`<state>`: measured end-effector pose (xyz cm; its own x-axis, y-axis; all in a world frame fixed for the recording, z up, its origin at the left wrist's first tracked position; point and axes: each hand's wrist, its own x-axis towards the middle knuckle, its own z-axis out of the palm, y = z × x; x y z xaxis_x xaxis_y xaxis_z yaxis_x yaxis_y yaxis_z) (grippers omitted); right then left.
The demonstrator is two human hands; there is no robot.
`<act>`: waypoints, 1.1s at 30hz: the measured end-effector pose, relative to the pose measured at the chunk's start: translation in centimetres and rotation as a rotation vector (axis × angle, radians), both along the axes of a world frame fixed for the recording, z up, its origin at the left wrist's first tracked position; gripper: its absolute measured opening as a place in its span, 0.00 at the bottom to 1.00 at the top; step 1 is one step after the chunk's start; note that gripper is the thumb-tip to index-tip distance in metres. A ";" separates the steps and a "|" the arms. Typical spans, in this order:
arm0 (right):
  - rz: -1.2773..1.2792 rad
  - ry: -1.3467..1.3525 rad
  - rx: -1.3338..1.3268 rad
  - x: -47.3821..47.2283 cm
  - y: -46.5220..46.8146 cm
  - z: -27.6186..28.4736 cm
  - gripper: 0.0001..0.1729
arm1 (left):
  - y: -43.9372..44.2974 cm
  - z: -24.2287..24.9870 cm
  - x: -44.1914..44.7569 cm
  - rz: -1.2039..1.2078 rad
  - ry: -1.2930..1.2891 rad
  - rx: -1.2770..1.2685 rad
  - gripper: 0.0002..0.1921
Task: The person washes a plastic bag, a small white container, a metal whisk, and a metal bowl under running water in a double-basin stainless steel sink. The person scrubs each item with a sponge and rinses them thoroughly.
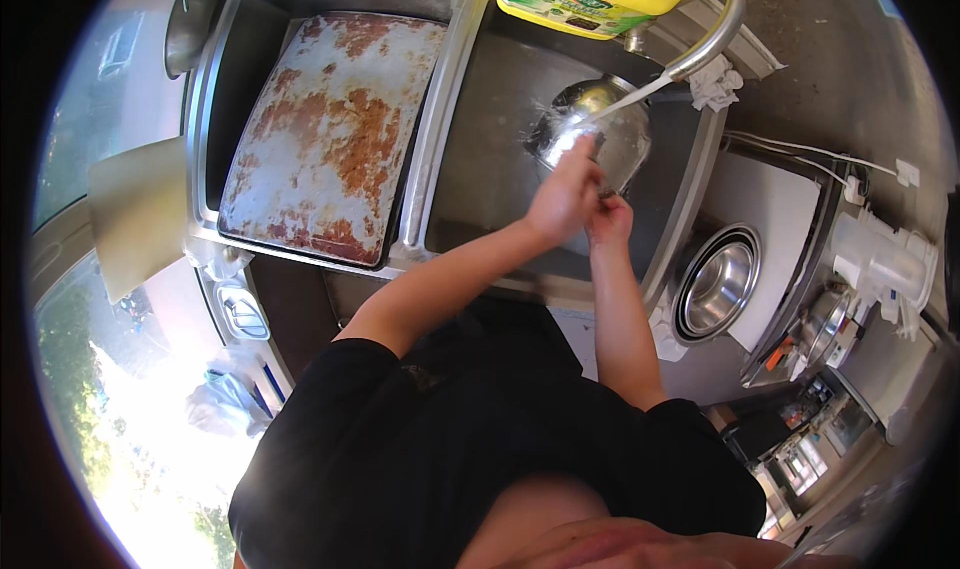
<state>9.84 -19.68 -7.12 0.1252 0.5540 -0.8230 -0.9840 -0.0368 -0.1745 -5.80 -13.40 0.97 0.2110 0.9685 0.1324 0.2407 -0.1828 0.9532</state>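
A shiny metal bowl or pan [626, 141] sits tilted in the right basin of a stainless-steel sink [487, 126]. Water [634, 97] pours onto it from a curved faucet [709, 51] and splashes off its surface. My left hand [568, 194] reaches over the vessel, its fingers at the wet surface near the stream. Motion blur hides its grip; a small dark patch shows by the fingertips. Close beside it, my right hand [611, 220] is closed on the near edge of the vessel, where a handle or rim is partly hidden by fingers.
A stained baking sheet [330, 141] leans across the left basin. Behind the right basin stands a yellow-and-green jug [592, 2]. Crumpled paper [715, 83] lies by the faucet. To the right are nested steel bowls [720, 284], white cords [810, 145] and clear plastic containers [885, 257].
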 end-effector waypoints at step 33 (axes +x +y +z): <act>0.150 0.256 0.705 -2.0 -0.9 -1.3 0.40 | 6.8 0.8 -0.8 -0.206 0.291 0.385 0.17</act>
